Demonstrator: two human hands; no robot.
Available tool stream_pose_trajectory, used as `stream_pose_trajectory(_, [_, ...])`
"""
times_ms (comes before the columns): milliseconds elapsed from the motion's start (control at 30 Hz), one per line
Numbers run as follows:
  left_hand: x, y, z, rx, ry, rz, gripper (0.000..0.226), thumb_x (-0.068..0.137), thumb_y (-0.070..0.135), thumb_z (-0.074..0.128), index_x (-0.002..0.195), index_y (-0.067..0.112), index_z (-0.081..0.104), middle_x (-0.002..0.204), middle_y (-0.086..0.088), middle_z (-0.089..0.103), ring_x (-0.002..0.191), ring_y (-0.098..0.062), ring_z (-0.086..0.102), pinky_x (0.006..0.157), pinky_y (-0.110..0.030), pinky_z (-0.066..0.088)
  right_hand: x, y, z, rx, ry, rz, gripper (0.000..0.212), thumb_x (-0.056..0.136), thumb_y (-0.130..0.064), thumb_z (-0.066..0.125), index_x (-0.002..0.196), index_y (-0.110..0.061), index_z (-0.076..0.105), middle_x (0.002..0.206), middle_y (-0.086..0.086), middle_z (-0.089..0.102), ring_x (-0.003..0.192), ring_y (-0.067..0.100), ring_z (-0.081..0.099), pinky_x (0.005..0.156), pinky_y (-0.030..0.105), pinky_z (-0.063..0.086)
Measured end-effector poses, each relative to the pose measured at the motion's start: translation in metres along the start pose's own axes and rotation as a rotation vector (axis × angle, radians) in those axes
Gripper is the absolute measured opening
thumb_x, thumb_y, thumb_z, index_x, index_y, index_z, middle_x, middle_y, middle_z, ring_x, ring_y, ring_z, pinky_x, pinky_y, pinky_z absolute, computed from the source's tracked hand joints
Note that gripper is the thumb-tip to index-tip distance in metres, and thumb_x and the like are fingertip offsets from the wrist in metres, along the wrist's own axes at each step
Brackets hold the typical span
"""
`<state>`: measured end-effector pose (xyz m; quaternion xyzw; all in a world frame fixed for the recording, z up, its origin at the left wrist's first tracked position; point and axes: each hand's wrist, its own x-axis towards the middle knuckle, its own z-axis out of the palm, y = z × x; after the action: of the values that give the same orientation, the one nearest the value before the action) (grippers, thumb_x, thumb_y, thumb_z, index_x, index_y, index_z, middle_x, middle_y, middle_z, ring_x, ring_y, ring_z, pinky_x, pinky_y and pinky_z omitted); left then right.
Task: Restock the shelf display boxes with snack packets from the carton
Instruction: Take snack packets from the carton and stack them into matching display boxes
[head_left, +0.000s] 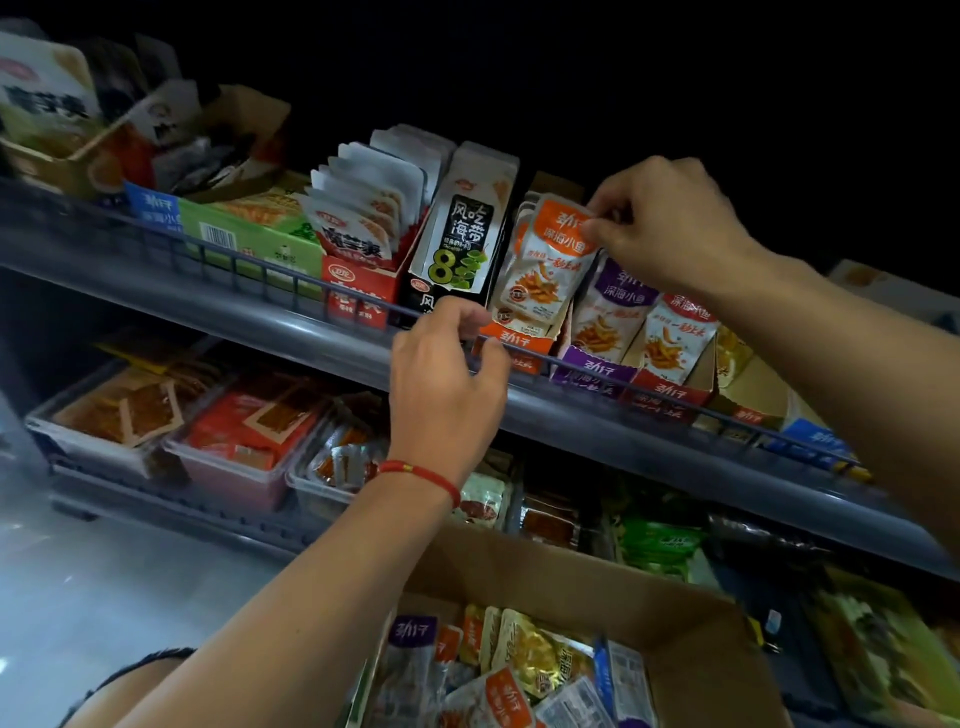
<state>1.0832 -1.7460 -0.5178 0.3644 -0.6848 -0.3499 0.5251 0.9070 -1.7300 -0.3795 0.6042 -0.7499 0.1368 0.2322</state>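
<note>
On the upper grey shelf with a low wire rail (291, 283), small display boxes stand side by side, packed close. The right hand (670, 223), up at 1 o'clock, pinches the top edge of an orange-and-white snack packet (545, 260) with thumb and fingertips. That packet stands at the front of a row in the orange cardboard display box (511, 340), and it leans back a little. The left hand (447, 374), near the middle, has its fingers curled over the wire rail, touching the front edge of the orange box. A red string bracelet (421, 475) sits on that wrist.

Just left of the orange box, a tall black box with a green number 8 (457, 244) presses against it. Just right, a purple display box with purple-topped packets (602, 332) touches it too, then a red display box (670, 392). Little room shows between them.

Down at 6 o'clock, the brown cardboard carton (571, 577) stands open, with mixed snack packets (498, 670) lying loose inside. Its far wall sits just under the lower shelf of clear plastic tubs (244, 462) at 8 o'clock. Dark open space fills the top above the boxes
</note>
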Motion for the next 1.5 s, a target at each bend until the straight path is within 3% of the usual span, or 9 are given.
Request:
stream_pose_trajectory(167, [-0.002,0.0,-0.002,0.012,-0.006,-0.008,0.016,0.091,0.024,0.061,0.107,0.024,0.06,0.103,0.005,0.063,0.103,-0.024,0.059,0.088,-0.047,0.053,0.006,-0.002,0.013,-0.061,-0.059,-0.019,0.022,0.097,-0.032,0.067,0.113,-0.019,0.073,0.116,0.005,0.07,0.103,0.024,0.065,0.076,0.039,0.052])
stream_pose_trajectory(333, [-0.004,0.003,-0.001,0.043,-0.033,-0.022,0.019,0.091,0.018,0.063,0.109,0.022,0.061,0.104,0.004,0.061,0.104,-0.024,0.056,0.089,-0.047,0.051,0.013,-0.005,0.02,-0.105,-0.091,-0.007,0.028,0.095,-0.033,0.07,0.118,-0.017,0.072,0.118,0.005,0.07,0.103,0.023,0.065,0.072,0.035,0.046])
stream_pose_trajectory(600, [-0.004,0.003,0.004,0.057,-0.049,-0.024,0.021,0.09,0.018,0.064,0.11,0.022,0.06,0.108,0.003,0.061,0.106,-0.023,0.054,0.091,-0.046,0.05,0.022,-0.004,0.023,-0.086,0.002,0.004,0.018,0.096,-0.03,0.069,0.11,-0.018,0.071,0.112,0.006,0.069,0.1,0.022,0.065,0.071,0.033,0.047])
stream_pose_trajectory(833, [-0.005,0.006,0.0,0.071,-0.064,-0.026,0.022,0.09,0.016,0.063,0.112,0.022,0.06,0.109,0.003,0.06,0.106,-0.021,0.053,0.092,-0.044,0.05,0.018,-0.001,0.025,-0.135,0.044,-0.01,0.02,0.099,-0.026,0.065,0.115,-0.017,0.069,0.115,0.009,0.069,0.105,0.027,0.065,0.074,0.034,0.045])
stream_pose_trajectory(1033, [-0.009,0.005,-0.009,0.136,-0.118,0.006,0.022,0.089,0.009,0.064,0.108,0.02,0.061,0.105,0.002,0.061,0.097,-0.013,0.055,0.086,-0.027,0.049,-0.022,-0.001,0.006,-0.029,0.139,-0.101,0.016,0.099,-0.029,0.062,0.11,-0.022,0.07,0.108,0.002,0.07,0.098,0.021,0.066,0.079,0.043,0.057])
stream_pose_trajectory(1167, [-0.022,0.001,-0.013,0.228,-0.266,0.009,0.016,0.088,0.006,0.064,0.095,0.02,0.064,0.093,0.006,0.065,0.086,-0.009,0.059,0.074,-0.012,0.046,-0.097,-0.003,0.001,0.094,0.002,-0.175,0.016,0.097,-0.032,0.058,0.102,-0.023,0.07,0.1,-0.001,0.07,0.087,0.017,0.063,0.077,0.04,0.056])
stream_pose_trajectory(1300, [-0.054,-0.003,-0.006,0.384,-0.542,0.053,0.013,0.089,0.009,0.065,0.096,0.019,0.069,0.091,0.007,0.066,0.085,-0.009,0.062,0.077,-0.026,0.053,-0.182,0.012,0.025,0.186,-0.257,-0.116,0.015,0.096,-0.036,0.056,0.097,-0.029,0.069,0.09,-0.011,0.065,0.077,0.01,0.06,0.065,0.032,0.052])
stream_pose_trajectory(1400, [-0.083,-0.025,0.01,0.611,-0.866,-0.033,0.013,0.093,0.019,0.062,0.102,0.022,0.07,0.1,0.005,0.068,0.094,-0.012,0.062,0.081,-0.027,0.053,-0.238,0.029,0.05,0.242,-0.424,-0.057,0.018,0.098,-0.039,0.053,0.104,-0.031,0.069,0.098,-0.013,0.066,0.082,0.003,0.059,0.072,0.027,0.054])
stream_pose_trajectory(1500, [-0.111,-0.038,0.03,0.821,-1.16,-0.124,0.021,0.095,0.031,0.056,0.099,0.014,0.067,0.101,-0.005,0.07,0.095,-0.023,0.066,0.082,-0.031,0.054,-0.27,0.044,0.064,0.299,-0.54,-0.041,0.015,0.099,-0.037,0.058,0.109,-0.033,0.069,0.102,-0.016,0.068,0.087,-0.002,0.059,0.074,0.02,0.051])
